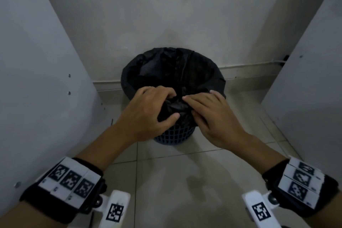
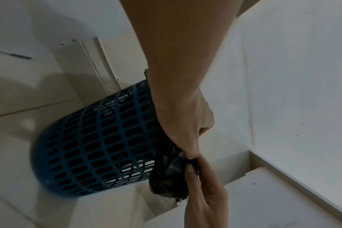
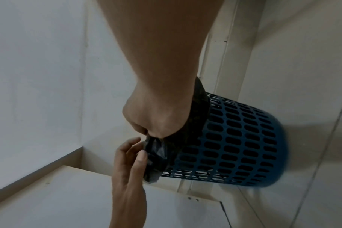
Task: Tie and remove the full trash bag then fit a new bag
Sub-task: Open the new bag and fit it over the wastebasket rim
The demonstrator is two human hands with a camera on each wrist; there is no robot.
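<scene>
A blue mesh bin (image 1: 175, 135) stands on the floor against the back wall, lined with a black trash bag (image 1: 172, 68) whose edge is folded over the rim. Both hands are at the bin's near rim. My left hand (image 1: 172, 106) grips a bunched fold of the bag between thumb and curled fingers. My right hand (image 1: 192, 106) lies beside it, fingers over the same bunch. In the left wrist view the left hand (image 2: 189, 154) pinches the black plastic (image 2: 166, 177) by the bin (image 2: 98, 146). In the right wrist view the right hand (image 3: 152, 135) pinches the bag (image 3: 158, 154).
White panels close in on the left (image 1: 37, 79) and right (image 1: 305, 98), forming a narrow nook. The floor (image 1: 185, 172) is pale tile. A thin cable (image 1: 259, 63) runs along the base of the back wall.
</scene>
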